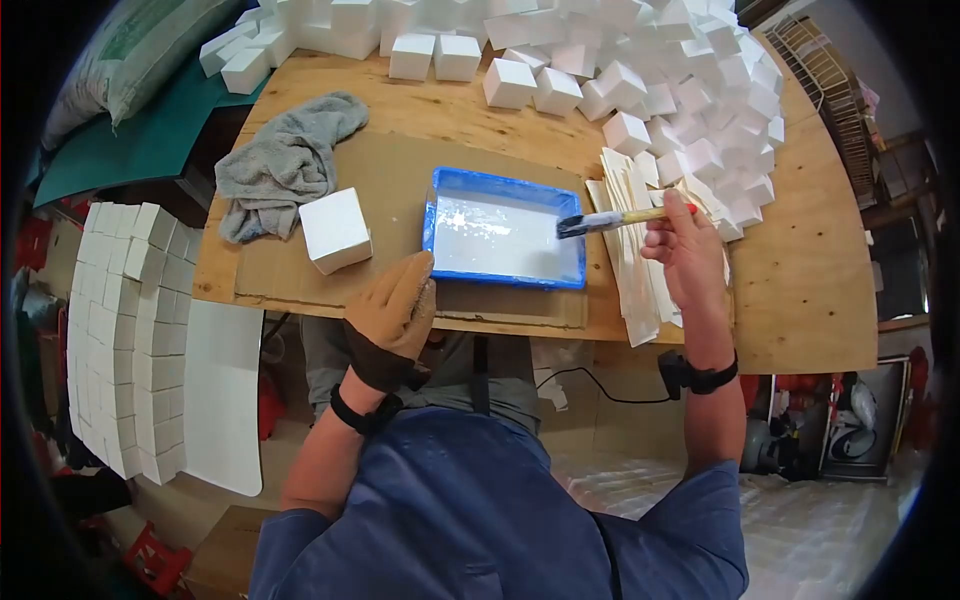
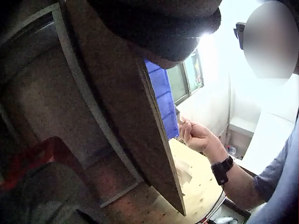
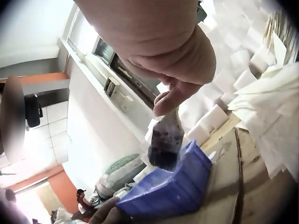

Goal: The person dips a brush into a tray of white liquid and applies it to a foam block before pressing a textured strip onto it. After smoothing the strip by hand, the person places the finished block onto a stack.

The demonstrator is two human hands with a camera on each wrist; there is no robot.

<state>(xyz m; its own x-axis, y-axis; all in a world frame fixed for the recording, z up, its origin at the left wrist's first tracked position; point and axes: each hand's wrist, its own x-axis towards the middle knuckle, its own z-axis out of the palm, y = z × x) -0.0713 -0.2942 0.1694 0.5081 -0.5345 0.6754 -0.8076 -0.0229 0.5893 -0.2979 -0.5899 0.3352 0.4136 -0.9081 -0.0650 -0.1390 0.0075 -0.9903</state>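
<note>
My right hand holds a paintbrush by its wooden handle. The brush's dark bristles hang over the right end of a blue plastic tray. White liquid, with some bubbles on top, covers the tray's bottom. At the tray's near left corner rests my left hand in a tan and black work glove, fingertips right at the rim. A white block sits on the cardboard left of the tray. In the left wrist view the glove overlaps part of the tray.
Cardboard lies under the tray on the plywood table. A grey towel is at left, pale paper strips at right. Loose white blocks heap along the back. Stacked white blocks stand on a white board beside the table.
</note>
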